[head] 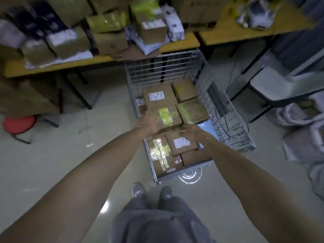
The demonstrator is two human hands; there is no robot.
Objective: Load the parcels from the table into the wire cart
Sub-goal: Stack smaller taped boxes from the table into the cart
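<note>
White labels (pixel 156 96) on the parcels (pixel 185 91) — print too blurred to read.

Parcels (pixel 110 42) behind the wire cart (pixel 164 67) blurred, labels (pixel 154 25) illegible. Left hand (pixel 149 122) and right hand (pixel 192 133) above it: grip indeterminate.

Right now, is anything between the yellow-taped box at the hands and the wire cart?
Nothing visible. The wire cart is open on top; the yellow-taped box is already within its walls, left hand and right hand at its sides. Other parcels lie packed around it.
</note>
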